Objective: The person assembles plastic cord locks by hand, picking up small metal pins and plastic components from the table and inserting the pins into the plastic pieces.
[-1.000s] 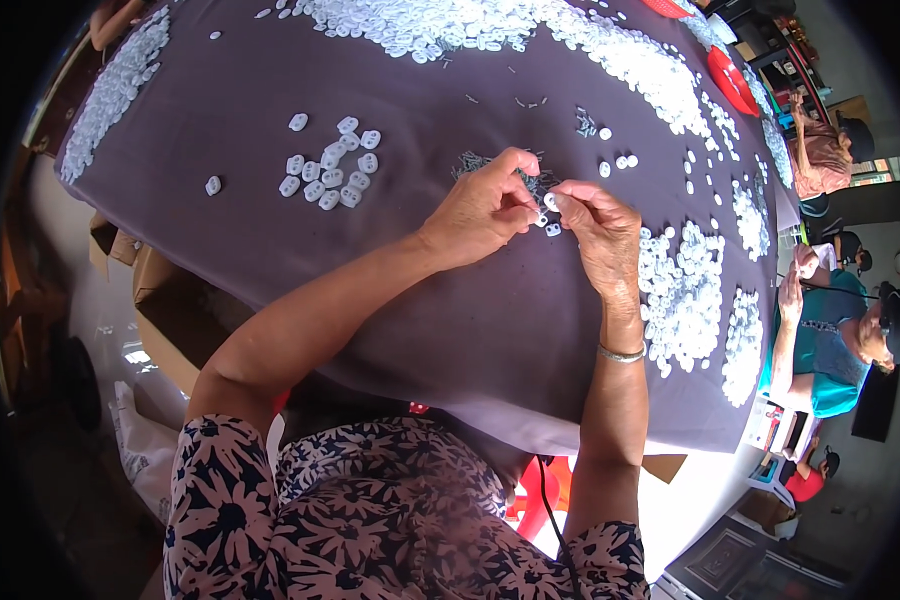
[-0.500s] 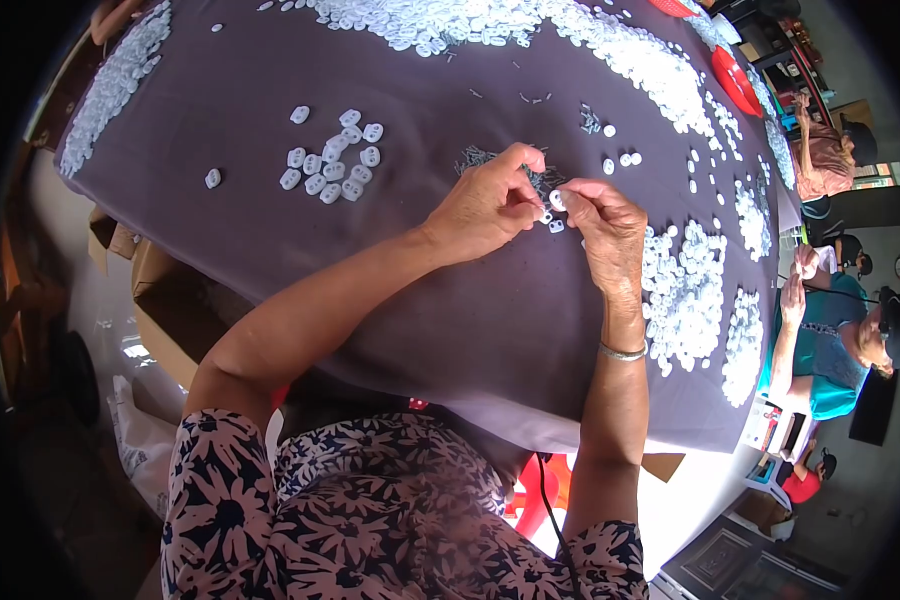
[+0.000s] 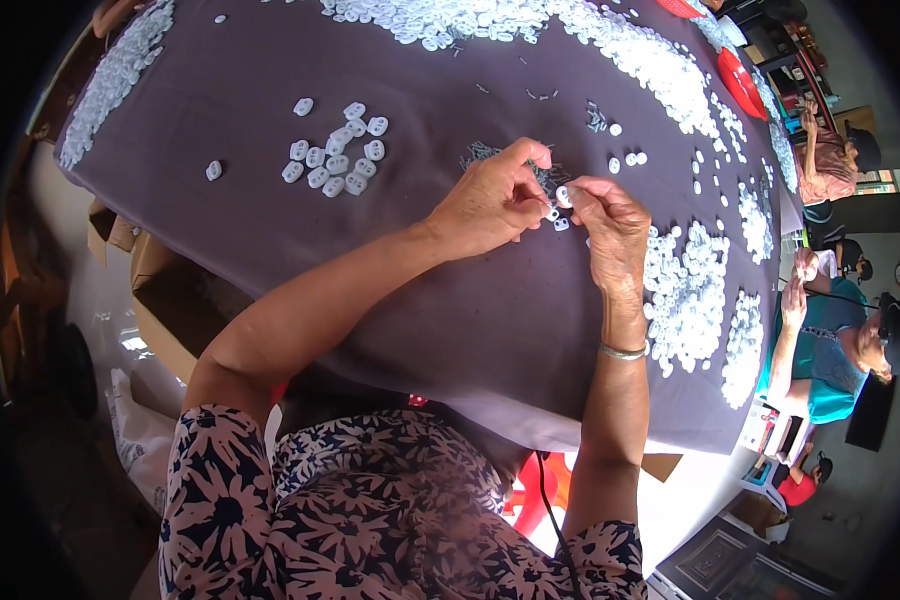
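Note:
My right hand [image 3: 615, 225] pinches a small white oval plastic piece [image 3: 564, 197] with dark holes between thumb and fingers. Just to its left, my left hand [image 3: 485, 205] is closed, thumb against fingertips; whatever it grips is too small to make out. Below the fingertips is another white two-holed piece [image 3: 561, 225]. Partly hidden behind my left hand lies a heap of small grey metal pins or screws [image 3: 480, 153]. Farther left, several thicker white two-holed pieces [image 3: 337, 163] sit in a loose group on the dark cloth.
A dark cloth covers the table [image 3: 450, 320]. Large heaps of white pieces [image 3: 650, 75] line its far side, with another pile [image 3: 687, 290] beside my right forearm. A red basket [image 3: 741, 84] stands far right. An open cardboard box [image 3: 170, 310] is below the left edge. Co-workers [image 3: 830, 330] sit at right.
The whole view has shifted slightly. Both hands stay together in nearly the same place, and the white piece in my right hand looks slightly turned.

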`<state>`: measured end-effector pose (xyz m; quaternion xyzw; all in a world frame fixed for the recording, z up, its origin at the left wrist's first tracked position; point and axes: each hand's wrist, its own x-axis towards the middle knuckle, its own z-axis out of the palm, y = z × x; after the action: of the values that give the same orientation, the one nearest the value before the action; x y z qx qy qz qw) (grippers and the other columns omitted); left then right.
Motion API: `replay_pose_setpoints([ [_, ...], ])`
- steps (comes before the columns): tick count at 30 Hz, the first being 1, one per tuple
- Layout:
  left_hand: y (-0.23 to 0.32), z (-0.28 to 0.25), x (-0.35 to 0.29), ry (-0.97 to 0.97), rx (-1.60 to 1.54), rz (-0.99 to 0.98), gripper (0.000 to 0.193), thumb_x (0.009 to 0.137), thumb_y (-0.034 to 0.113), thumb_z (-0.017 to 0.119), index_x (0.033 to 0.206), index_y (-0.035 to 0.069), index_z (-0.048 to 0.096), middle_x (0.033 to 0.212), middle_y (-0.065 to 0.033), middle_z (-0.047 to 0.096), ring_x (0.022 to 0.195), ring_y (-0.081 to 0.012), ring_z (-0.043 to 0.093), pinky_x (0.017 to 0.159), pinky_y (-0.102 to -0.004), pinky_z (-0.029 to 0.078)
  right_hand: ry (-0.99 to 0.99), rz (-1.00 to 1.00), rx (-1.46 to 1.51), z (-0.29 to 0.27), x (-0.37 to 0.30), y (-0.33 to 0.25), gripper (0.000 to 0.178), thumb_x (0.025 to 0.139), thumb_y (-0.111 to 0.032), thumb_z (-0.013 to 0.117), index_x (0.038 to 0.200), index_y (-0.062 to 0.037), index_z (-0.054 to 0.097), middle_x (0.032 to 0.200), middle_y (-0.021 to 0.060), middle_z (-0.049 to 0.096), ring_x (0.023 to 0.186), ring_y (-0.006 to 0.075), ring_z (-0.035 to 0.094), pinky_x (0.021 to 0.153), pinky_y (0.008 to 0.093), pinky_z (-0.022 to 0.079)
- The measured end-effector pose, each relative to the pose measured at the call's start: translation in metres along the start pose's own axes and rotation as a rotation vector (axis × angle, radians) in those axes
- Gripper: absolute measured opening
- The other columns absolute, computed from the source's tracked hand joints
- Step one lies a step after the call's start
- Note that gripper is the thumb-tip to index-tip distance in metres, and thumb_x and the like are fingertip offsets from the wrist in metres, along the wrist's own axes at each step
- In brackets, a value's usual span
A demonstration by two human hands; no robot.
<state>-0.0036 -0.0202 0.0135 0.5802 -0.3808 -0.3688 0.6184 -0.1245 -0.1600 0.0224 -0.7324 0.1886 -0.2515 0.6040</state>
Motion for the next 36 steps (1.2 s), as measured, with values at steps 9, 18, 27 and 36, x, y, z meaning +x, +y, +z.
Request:
replay_pose_setpoints([
  [9, 0.0013, -0.0011, -0.0002, -0.001, 0.020, -0.001, 0.040, 0.085, 0.001, 0.060, 0.120, 0.003, 0.042, 0.085, -0.0065, 0.065, 0.070, -0.0118, 0.061, 0.052, -0.0245, 0.051, 0.014, -0.038, -0.009, 0.0021, -0.0006, -0.0010, 0.007, 0.087, -0.002, 0.065, 0.093, -0.0008, 0.069, 0.076, -0.0012, 0.063, 0.064, 0.0040, 0.052, 0.058, 0.0186, 0.043],
  [18, 0.0012, 0.0004, 0.0003, 0.037, -0.011, 0.052, 0.034, 0.081, 0.000, 0.056, 0.113, -0.001, 0.044, 0.075, -0.0081, 0.064, 0.058, -0.0111, 0.060, 0.050, -0.0258, 0.050, -0.017, -0.061, -0.052, 0.0019, -0.0024, -0.0022, 0.008, 0.087, -0.001, 0.064, 0.093, 0.0002, 0.069, 0.080, 0.0010, 0.065, 0.065, 0.0058, 0.053, 0.058, 0.0188, 0.043],
  [27, 0.0005, 0.0010, -0.0006, 0.042, -0.009, 0.066, 0.035, 0.081, -0.001, 0.055, 0.113, -0.002, 0.044, 0.074, -0.0081, 0.064, 0.057, -0.0109, 0.059, 0.049, -0.0255, 0.049, -0.046, -0.137, -0.139, 0.0020, -0.0029, -0.0024, 0.008, 0.086, 0.000, 0.065, 0.093, -0.0008, 0.068, 0.081, -0.0005, 0.064, 0.066, 0.0041, 0.053, 0.058, 0.0179, 0.044],
  [36, -0.0027, 0.0010, -0.0004, 0.042, -0.034, 0.099, 0.035, 0.081, 0.001, 0.056, 0.114, -0.002, 0.044, 0.075, -0.0085, 0.064, 0.057, -0.0114, 0.059, 0.049, -0.0255, 0.049, -0.038, -0.178, -0.200, 0.0053, -0.0041, -0.0055, 0.009, 0.085, 0.000, 0.067, 0.094, -0.0013, 0.068, 0.080, -0.0029, 0.062, 0.070, 0.0025, 0.052, 0.061, 0.0176, 0.043],
])
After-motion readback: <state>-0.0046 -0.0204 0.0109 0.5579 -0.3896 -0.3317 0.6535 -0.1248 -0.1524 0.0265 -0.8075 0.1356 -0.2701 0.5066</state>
